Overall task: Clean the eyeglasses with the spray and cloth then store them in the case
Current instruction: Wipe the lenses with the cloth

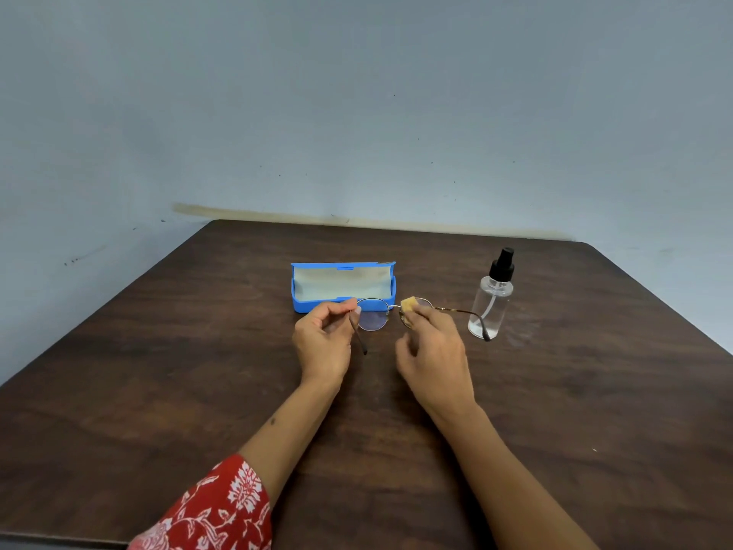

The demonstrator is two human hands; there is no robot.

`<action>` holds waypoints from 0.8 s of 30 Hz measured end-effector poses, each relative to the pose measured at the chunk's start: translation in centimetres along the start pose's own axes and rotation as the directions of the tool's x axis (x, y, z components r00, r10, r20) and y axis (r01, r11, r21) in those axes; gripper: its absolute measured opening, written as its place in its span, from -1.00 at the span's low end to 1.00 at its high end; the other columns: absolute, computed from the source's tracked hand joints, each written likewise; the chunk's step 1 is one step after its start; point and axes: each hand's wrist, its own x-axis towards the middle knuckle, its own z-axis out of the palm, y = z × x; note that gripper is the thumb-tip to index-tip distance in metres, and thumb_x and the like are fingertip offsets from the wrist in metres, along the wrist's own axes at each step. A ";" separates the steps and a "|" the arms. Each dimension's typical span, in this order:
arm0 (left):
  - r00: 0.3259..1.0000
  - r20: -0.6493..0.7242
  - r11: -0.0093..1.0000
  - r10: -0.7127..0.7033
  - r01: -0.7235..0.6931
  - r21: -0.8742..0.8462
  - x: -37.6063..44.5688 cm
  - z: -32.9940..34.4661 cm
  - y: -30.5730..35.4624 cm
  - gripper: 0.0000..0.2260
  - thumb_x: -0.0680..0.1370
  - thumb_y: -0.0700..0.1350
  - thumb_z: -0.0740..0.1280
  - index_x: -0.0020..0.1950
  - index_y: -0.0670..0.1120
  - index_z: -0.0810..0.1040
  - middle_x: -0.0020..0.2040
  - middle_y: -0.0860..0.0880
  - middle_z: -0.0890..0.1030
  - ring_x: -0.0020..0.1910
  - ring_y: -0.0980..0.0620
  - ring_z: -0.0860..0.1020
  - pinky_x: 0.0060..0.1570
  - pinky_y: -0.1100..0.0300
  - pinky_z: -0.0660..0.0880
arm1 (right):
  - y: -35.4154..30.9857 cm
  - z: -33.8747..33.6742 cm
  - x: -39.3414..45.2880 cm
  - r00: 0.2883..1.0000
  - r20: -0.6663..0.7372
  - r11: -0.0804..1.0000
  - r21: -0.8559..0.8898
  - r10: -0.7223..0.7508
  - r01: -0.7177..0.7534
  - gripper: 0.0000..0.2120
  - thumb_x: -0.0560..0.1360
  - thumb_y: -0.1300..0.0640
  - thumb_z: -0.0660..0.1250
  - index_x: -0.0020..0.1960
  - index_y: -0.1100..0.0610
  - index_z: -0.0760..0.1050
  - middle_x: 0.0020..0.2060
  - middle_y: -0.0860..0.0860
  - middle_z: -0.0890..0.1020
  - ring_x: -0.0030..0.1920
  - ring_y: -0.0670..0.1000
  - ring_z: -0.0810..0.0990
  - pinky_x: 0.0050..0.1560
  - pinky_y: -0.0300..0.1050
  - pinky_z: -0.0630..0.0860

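1. At table centre, just short of the case: eyeglasses [373, 316] held above the table [158, 351], temples unfolded. One temple sticks out toward 3 o'clock, its tip in front of the spray bottle [490, 299] as seen from here; the other hangs toward 6 o'clock beside the left hand.
2. Left hand [323, 339]: fingers curled, pinching the frame at the left hinge, by the left lens.
3. Right hand [432, 343]: fingertips pinch a small yellow cloth [408, 303] onto the right lens. Most of the cloth is hidden by the fingers.
4. Judgement: lens wipe is in progress. Storing is not started.
5. Risks:
   - A thin wire frame held at one hinge only could twist at the bridge or hinge under hard rubbing.
   - The out-swung temple is near the bottle, so a wide hand swing could tip it. It is tall and narrow, so easy to topple.
   - The cloth patch is small, so a bare fingertip could smear the lens.
6. Materials:
   - Glasses: round lenses, thin gold-tone metal rim, dark temple tips.
   - Bottle: clear plastic cylinder, black pump top, dip tube visible, at 2 o'clock.
   - Case [343, 285]: blue, hard, rectangular, lid open, pale lining, at 12 o'clock, just behind the hands.
   - Table: dark wood grain, matte.
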 end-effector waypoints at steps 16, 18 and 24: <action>1.000 0.002 1.000 0.003 -0.003 -0.005 0.1 0.1 0.0 -0.82 0.43 -0.38 0.40 -0.22 -0.10 0.61 -0.15 -0.01 0.67 -0.15 0.13 0.65 0.14 -0.15 0.53 | 0.2 -0.1 0.1 1.000 -0.030 0.999 -0.038 0.003 -0.004 -0.68 0.30 0.42 0.39 0.05 0.34 0.59 0.01 0.16 0.63 0.03 0.19 0.58 -0.08 -0.08 0.54; 1.000 -0.005 1.000 0.001 -0.001 -0.016 0.1 0.0 0.0 -0.83 0.43 -0.39 0.41 -0.22 -0.12 0.61 -0.15 -0.02 0.67 -0.16 0.13 0.65 0.15 -0.15 0.53 | 0.1 0.0 0.1 0.999 -0.026 0.999 -0.034 -0.025 0.024 -0.69 0.30 0.41 0.39 0.05 0.33 0.60 0.01 0.14 0.63 0.02 0.17 0.58 -0.10 -0.08 0.55; 1.000 -0.021 0.999 -0.009 0.008 -0.033 0.0 0.1 0.1 -0.83 0.43 -0.39 0.40 -0.23 -0.13 0.60 -0.15 -0.02 0.66 -0.19 0.21 0.64 0.16 -0.14 0.53 | 0.2 -0.3 0.1 0.998 -0.059 0.998 -0.040 0.036 -0.039 -0.73 0.30 0.42 0.38 0.00 0.34 0.60 -0.03 0.16 0.63 0.00 0.20 0.58 -0.16 -0.04 0.55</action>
